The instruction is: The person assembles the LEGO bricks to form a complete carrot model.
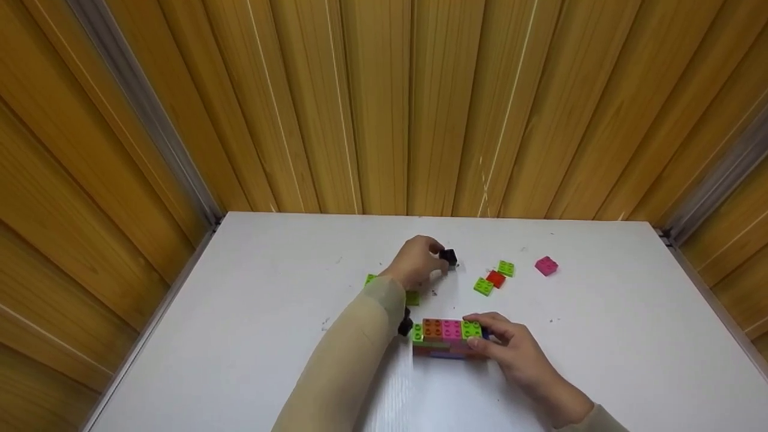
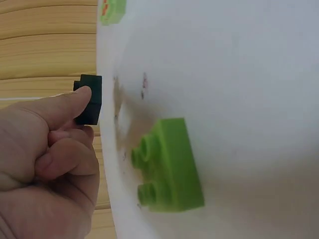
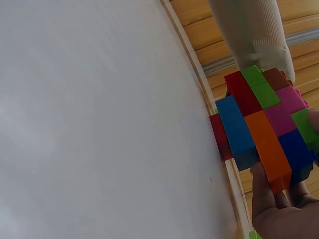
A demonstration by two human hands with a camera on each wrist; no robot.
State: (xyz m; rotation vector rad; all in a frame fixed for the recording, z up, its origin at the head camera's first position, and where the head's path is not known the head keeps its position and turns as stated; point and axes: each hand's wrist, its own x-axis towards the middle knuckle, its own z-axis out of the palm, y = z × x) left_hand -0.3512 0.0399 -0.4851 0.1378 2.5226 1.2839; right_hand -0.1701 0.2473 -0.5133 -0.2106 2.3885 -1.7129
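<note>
My left hand [image 1: 415, 262] reaches over the middle of the table and pinches a small black toy brick [image 1: 448, 258] between thumb and fingers. In the left wrist view, the thumb presses against the black brick [image 2: 91, 99], and the other fingers are curled. My right hand [image 1: 510, 348] grips the right end of a multi-coloured block of stacked toy bricks [image 1: 444, 336]. Orange, blue, red, green, pink and brown bricks show on this stack [image 3: 264, 134] in the right wrist view, with fingers curled around its near end.
Right of the left hand lie two lime-green bricks [image 1: 506, 268], a red brick [image 1: 495, 279] and a pink brick [image 1: 546, 266]. Another green brick [image 2: 174, 169] lies close to the left wrist. A black piece [image 1: 405, 324] shows beside the left sleeve. Wood-patterned walls [image 1: 384, 108] bound the white table [image 1: 240, 336].
</note>
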